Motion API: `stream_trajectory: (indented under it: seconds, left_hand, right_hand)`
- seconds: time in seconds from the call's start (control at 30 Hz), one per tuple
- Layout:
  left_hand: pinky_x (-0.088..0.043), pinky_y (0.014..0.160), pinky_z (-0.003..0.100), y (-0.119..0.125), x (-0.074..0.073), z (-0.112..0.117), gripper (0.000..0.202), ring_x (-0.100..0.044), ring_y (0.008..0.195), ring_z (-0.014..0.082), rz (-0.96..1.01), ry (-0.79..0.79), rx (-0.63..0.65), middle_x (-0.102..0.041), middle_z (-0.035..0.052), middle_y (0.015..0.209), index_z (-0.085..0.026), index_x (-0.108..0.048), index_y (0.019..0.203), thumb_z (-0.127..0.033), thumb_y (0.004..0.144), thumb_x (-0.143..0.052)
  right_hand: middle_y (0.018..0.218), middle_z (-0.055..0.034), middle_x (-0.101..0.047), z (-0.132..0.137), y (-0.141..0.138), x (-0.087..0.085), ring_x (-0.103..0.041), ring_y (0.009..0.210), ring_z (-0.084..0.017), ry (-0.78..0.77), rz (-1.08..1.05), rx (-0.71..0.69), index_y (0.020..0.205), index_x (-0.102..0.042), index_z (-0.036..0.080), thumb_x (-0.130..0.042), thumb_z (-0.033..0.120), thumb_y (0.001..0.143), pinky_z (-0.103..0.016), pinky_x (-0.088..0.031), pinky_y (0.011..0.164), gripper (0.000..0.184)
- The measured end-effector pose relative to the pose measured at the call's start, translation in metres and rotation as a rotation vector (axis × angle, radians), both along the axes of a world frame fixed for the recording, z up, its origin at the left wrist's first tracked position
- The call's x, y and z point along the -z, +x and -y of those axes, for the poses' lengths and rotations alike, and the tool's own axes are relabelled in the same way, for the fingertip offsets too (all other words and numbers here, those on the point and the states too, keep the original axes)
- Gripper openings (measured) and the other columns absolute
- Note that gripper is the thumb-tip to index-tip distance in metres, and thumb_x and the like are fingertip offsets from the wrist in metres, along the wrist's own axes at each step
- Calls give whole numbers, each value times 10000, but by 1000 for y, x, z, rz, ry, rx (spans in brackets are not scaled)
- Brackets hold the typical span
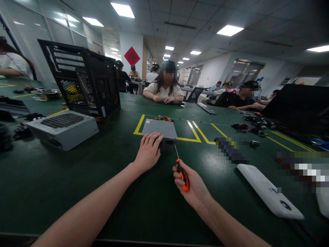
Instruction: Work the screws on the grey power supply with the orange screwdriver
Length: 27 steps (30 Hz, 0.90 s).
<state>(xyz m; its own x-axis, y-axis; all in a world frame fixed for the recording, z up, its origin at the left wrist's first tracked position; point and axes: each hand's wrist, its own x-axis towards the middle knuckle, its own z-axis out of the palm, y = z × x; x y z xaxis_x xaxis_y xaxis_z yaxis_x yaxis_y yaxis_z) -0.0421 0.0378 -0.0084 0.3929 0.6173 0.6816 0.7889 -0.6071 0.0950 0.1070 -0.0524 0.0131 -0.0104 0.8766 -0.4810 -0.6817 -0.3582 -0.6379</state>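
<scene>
A grey computer power supply (164, 127) lies on the green table in front of me, its socket side facing me and a bundle of coloured wires (161, 118) at its far side. My left hand (149, 151) grips its near left edge, fingers over the top; the thumb is partly hidden. In my right hand (189, 181), closed around the handle, is an orange and black screwdriver (183, 175). Its thin shaft points up at the near right corner of the power supply. Whether the tip touches a screw there is too small to tell.
Another grey power supply (64, 128) with a grille stands at left, before an open black computer case (84, 79). At right lie a white device (269, 190) and loose cables (253, 125). Yellow tape (190, 139) marks the table. A person (164, 85) sits opposite.
</scene>
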Motion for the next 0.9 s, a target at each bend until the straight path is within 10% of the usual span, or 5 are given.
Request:
stream_trajectory:
  seconds: [0.9]
  left_hand:
    - [-203,1059,415,1,1,0,462,-329,1223,217,4,-10,-5,-426,78,1274,-190,-391,1236,-155,779,-446]
  right_hand:
    - [641,-9,-505,1,1,3,-407,443,-30,12,-33,-60,754,-527,124,-483,231,818,-108,-303,336,133]
